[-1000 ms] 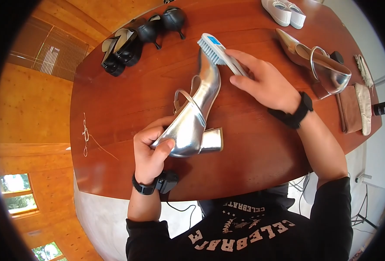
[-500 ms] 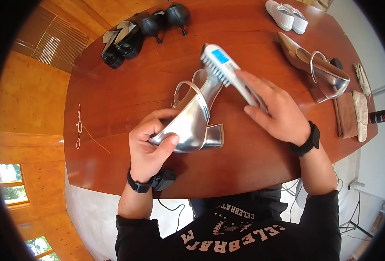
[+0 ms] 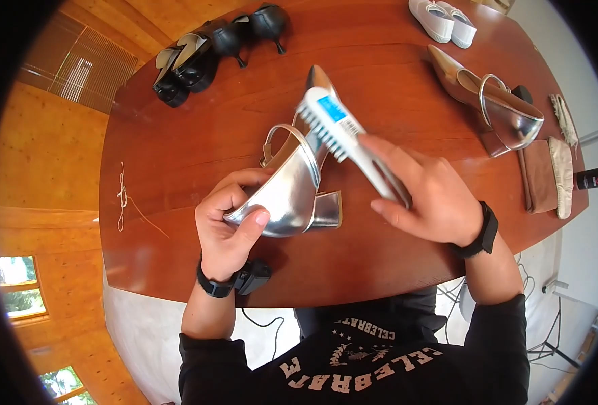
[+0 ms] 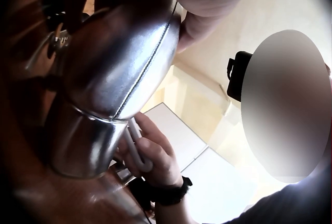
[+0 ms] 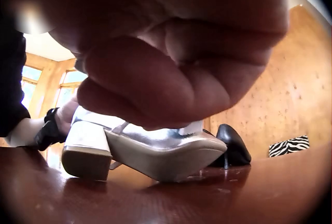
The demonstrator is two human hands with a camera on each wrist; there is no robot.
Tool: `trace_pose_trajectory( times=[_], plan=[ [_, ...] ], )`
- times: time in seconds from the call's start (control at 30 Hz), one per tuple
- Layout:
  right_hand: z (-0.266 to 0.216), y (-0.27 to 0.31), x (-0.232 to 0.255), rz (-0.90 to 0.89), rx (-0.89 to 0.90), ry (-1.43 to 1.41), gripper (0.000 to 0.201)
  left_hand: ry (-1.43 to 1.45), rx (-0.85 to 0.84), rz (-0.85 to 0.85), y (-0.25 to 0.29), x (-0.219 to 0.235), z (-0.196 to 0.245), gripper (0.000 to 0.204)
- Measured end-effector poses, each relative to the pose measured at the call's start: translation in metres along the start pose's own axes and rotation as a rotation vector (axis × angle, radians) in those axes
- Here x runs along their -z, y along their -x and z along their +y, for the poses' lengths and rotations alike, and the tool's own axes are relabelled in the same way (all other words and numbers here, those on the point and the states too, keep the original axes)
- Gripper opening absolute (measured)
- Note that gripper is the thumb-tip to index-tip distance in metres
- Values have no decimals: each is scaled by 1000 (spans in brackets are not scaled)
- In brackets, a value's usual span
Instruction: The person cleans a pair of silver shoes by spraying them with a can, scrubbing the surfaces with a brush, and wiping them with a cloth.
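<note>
My left hand [image 3: 226, 216] grips a silver block-heeled shoe [image 3: 287, 192] by its heel end, thumb on the outer side and fingers inside the opening. The shoe's pointed toe aims away from me, and its strap loops up over the opening. In my right hand [image 3: 434, 192] is a white brush [image 3: 343, 128] with a blue label and pale bristles, held by its handle. The brush head overlaps the front of the shoe in the head view. The right wrist view shows the shoe's sole [image 5: 155, 162] and block heel [image 5: 85, 156] side-on, below my curled fingers.
The matching silver shoe [image 3: 515, 121] lies at the right, near a brown cloth [image 3: 537, 179] and a black can [image 3: 590, 179]. Black shoes [image 3: 198, 67] stand at the far left, white sneakers [image 3: 441, 23] at the far right. A thin string [image 3: 122, 196] lies on the left.
The brush has moved along the shoe from the toe tip back toward the opening, and its head has shifted left since half a second ago. The left hand keeps its grip on the shoe.
</note>
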State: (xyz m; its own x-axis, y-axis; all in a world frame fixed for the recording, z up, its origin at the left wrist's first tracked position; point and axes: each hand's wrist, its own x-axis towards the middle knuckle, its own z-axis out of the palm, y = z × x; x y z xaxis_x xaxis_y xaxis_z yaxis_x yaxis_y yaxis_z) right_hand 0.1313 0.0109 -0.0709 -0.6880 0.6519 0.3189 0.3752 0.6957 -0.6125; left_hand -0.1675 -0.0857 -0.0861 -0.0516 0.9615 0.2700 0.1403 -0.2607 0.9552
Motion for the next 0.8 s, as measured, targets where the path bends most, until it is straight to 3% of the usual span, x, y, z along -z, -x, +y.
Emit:
trace_pose_trajectory(
  times=[0.07, 0.23, 0.4, 0.6, 0.8],
  plan=[
    [-7, 0, 4, -99, -31, 1, 70, -7, 0, -2, 0, 1, -1, 33],
    [13, -1, -3, 80, -141, 88, 68, 46, -16, 28, 0, -6, -3, 34],
    [1, -1, -1, 50, -53, 3, 66, 51, -31, 18, -1, -7, -10, 40],
    [13, 0, -2, 96, -157, 95, 63, 74, -29, 18, -1, -8, -14, 40],
    [-2, 1, 1, 13, -44, -64, 70, 68, 11, 32, 0, -9, -10, 36]
  ],
)
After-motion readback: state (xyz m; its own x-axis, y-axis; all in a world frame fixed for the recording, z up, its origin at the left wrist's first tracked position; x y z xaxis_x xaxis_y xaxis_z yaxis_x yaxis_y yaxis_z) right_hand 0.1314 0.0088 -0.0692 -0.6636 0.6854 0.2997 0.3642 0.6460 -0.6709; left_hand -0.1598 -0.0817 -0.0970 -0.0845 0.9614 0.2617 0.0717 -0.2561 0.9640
